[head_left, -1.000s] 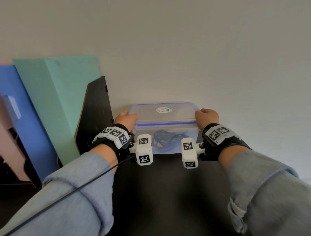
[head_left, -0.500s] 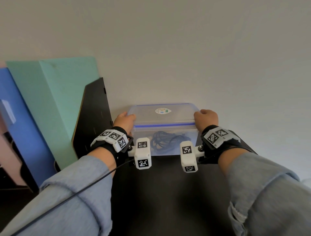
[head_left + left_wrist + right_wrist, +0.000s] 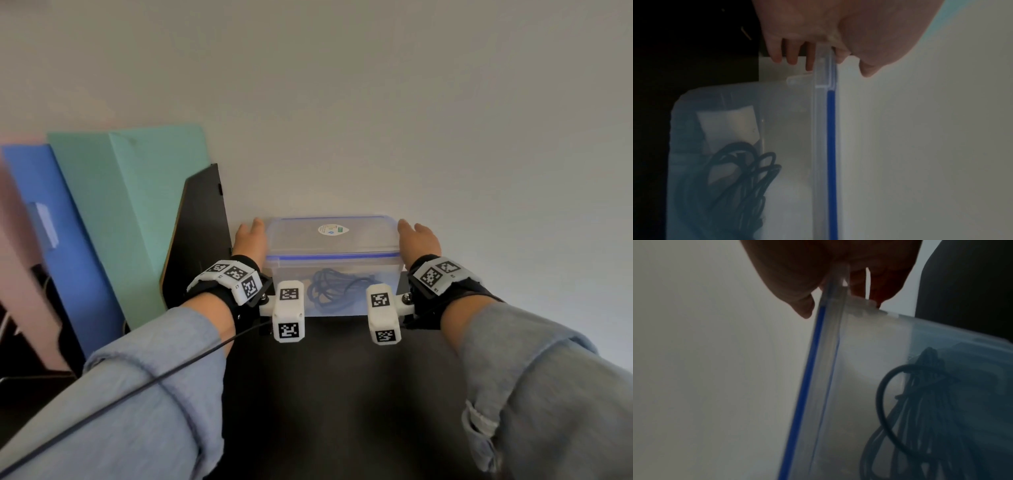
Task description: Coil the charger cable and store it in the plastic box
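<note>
My left hand (image 3: 249, 240) and right hand (image 3: 418, 240) flank the plastic box (image 3: 334, 274), one at each short end, fingers straight along the sides; in the wrist views the thumbs lie over the lid (image 3: 331, 236) and the fingers (image 3: 791, 53) reach down under the end tabs, so both hands are loose against the box rather than clamped on it. Between my palms, low in the box, the coiled charger cable (image 3: 337, 287) lies bunched beside a pale block, perhaps the adapter. The lid with its blue seal sits flat on the rim, and the box stands on the dark surface against the wall beyond my fingertips. I judge coiling and storing are done, and only the closing remains. If the end latches aren't yet snapped, the next move calls for pressing each tab down firmly; I cannot tell whether they already are.
</note>
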Available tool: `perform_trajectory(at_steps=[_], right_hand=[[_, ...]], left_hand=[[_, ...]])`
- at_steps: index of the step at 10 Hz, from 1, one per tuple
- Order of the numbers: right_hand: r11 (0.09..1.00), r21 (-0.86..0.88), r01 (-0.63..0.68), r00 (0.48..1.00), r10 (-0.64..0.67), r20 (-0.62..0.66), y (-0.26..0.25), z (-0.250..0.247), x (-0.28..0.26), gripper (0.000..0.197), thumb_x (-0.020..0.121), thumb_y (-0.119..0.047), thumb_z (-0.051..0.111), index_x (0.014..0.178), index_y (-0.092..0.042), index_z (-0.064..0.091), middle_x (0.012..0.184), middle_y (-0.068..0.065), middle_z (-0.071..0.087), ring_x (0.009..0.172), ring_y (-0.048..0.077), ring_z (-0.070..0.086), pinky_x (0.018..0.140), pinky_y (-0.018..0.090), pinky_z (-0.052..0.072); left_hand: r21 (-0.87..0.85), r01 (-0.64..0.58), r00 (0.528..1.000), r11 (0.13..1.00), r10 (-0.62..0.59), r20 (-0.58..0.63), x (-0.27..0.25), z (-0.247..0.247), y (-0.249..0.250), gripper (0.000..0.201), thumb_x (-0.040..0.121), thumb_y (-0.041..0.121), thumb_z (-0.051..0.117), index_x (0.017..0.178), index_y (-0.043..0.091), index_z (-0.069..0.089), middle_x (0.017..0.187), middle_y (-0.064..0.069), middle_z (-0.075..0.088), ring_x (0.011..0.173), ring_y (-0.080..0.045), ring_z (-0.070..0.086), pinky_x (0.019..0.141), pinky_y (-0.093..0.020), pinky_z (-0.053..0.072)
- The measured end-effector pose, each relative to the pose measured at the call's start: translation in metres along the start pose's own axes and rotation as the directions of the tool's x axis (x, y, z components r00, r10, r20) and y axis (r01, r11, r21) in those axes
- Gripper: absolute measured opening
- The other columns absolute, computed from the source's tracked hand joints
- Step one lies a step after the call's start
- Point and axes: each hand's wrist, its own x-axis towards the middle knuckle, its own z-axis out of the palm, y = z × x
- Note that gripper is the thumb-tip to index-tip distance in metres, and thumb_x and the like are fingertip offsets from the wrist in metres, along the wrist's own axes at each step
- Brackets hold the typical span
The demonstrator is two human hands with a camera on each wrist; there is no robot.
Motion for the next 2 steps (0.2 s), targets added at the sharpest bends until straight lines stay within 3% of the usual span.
perform_trajectory(at_steps=[1,2], right_hand=[[1.0,0.015,-0.008,0.997,0.01,-0.072,0.0006,-0.0059,-0.0066,0.064,0.087,-0.046,0.043,0.144,-0.02,0.031,0.149,0.01,0.037,0.134,0.033,0.038,0.111,0.045,0.029],[1.0,0.012,0.026,0.988,-0.024,-0.15,-0.0039,-0.0153,-0.0151,0.062,0.083,-0.049,0.046,0.139,-0.024,0.038,0.142,0.009,0.046,0.129,0.035,0.042,0.109,0.047,0.032]], left_hand=[[-0.001,-0.023,0.997,1.0,0.022,-0.071,-0.0011,-0.0079,0.0051,0.056,0.097,0.036,0.029,0.141,0.002,0.033,0.147,-0.019,0.036,0.133,-0.035,0.037,0.11,-0.042,0.029],[-0.013,-0.132,0.983,0.991,0.129,-0.131,-0.0085,-0.0169,0.0133,0.053,0.095,0.033,0.033,0.135,-0.002,0.04,0.142,-0.022,0.043,0.129,-0.036,0.041,0.106,-0.043,0.033]])
